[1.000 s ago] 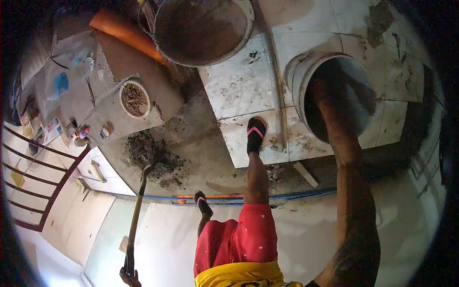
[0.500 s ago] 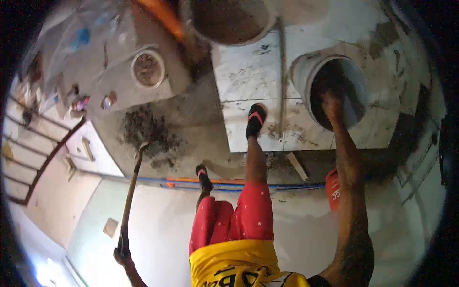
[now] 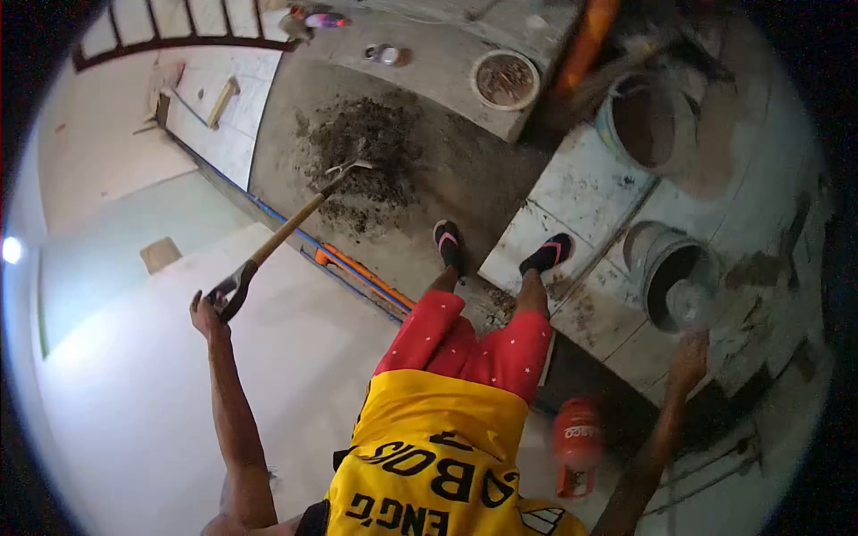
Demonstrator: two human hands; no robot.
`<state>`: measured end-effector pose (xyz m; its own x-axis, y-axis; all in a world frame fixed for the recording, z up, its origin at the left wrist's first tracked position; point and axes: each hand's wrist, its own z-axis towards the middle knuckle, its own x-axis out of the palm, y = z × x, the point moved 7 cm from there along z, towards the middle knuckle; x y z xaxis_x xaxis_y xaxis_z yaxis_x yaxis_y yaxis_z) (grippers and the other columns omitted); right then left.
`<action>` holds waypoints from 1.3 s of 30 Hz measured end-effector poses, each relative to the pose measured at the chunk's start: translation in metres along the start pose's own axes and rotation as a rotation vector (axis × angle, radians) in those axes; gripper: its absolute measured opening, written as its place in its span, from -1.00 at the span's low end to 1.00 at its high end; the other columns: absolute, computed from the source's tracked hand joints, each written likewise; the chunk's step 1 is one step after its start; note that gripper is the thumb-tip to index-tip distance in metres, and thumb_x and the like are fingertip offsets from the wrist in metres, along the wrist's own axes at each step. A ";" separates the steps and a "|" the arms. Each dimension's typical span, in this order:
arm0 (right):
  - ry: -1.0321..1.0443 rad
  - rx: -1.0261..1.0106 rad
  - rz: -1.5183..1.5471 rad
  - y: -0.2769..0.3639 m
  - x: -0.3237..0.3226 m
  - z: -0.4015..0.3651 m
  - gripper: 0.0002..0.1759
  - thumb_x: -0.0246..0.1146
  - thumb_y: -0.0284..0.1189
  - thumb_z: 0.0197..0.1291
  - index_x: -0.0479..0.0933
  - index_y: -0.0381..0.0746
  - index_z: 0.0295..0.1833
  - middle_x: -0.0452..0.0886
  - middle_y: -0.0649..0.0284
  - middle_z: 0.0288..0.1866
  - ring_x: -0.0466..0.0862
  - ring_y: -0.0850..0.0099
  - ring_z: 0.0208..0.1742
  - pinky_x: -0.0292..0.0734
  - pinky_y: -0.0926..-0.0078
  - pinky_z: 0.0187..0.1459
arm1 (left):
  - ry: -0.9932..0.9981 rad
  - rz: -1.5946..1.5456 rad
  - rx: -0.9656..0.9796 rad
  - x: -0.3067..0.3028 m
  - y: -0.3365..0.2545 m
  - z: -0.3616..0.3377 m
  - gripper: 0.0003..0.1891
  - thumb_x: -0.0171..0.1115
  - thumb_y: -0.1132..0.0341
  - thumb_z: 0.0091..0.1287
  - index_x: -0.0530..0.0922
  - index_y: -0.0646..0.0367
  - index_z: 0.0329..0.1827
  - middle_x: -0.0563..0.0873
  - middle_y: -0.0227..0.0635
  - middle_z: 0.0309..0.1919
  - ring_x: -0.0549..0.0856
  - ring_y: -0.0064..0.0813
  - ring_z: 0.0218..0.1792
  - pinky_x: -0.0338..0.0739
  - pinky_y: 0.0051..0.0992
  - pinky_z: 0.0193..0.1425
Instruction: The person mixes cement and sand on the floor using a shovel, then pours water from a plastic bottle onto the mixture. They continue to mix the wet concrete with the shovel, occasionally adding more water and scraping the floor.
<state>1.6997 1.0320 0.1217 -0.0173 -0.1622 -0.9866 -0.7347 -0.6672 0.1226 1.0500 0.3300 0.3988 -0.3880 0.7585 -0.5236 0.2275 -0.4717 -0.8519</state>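
Grip of the left hand is closed around the handle end of a long wooden-handled shovel, whose metal blade rests against a dark pile of loose soil on the grey concrete floor. The right hand, blurred, hangs just beside a white plastic bucket; I cannot tell how its grip stands.

Two buckets, one shovel, two sandals, one red canister, perhaps one dish.

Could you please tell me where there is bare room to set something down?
Free: grey concrete floor between the dark mortar pile and white tiled slab; tile beside the black sandal. Crowded: pile, under the wooden-handled shovel.
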 end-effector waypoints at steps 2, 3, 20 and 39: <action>0.044 -0.088 -0.142 0.055 -0.047 0.009 -0.78 0.11 -0.39 0.26 0.44 -0.33 -0.11 0.49 -0.01 0.09 0.59 0.15 -0.17 0.52 0.29 -0.23 | 0.082 -0.106 0.041 -0.021 0.011 0.033 -0.55 -0.12 0.58 0.17 0.25 0.33 0.19 0.53 -0.12 -0.38 0.55 -0.45 -0.51 0.51 -0.58 -0.48; -0.015 -0.180 -0.028 0.085 -0.059 0.017 -0.77 0.12 -0.39 0.25 0.44 -0.34 -0.10 0.50 -0.01 0.06 0.59 0.15 -0.20 0.52 0.31 -0.26 | 0.110 -0.110 0.023 -0.031 0.023 0.051 -0.55 -0.12 0.59 0.17 0.26 0.32 0.19 0.51 -0.19 -0.42 0.51 -0.51 -0.55 0.48 -0.60 -0.51; 0.408 -1.306 0.075 0.755 -0.018 0.163 -0.74 0.06 -0.22 0.22 0.52 -0.17 -0.31 0.57 0.04 -0.37 0.59 0.04 -0.37 0.49 0.12 -0.41 | -0.154 -0.313 -0.313 -0.124 0.131 0.073 -0.66 0.00 0.57 0.23 0.43 0.16 0.08 0.46 -0.40 -0.36 0.44 -0.68 -0.57 0.40 -0.65 -0.58; 0.756 -1.673 -0.132 0.989 0.084 0.204 -0.47 -0.04 -0.09 0.28 0.49 -0.36 -0.42 0.55 -0.10 -0.44 0.55 -0.08 -0.32 0.41 0.07 -0.23 | -0.281 -0.256 -0.430 -0.146 0.157 0.074 -0.77 -0.02 0.52 0.24 0.49 0.19 -0.07 0.51 -0.42 -0.43 0.43 -0.74 -0.63 0.42 -0.67 -0.62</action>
<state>0.8333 0.5071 0.1381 0.5971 0.0070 -0.8021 0.6650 -0.5635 0.4901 1.0761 0.1120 0.3420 -0.6873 0.6485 -0.3273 0.4152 -0.0191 -0.9095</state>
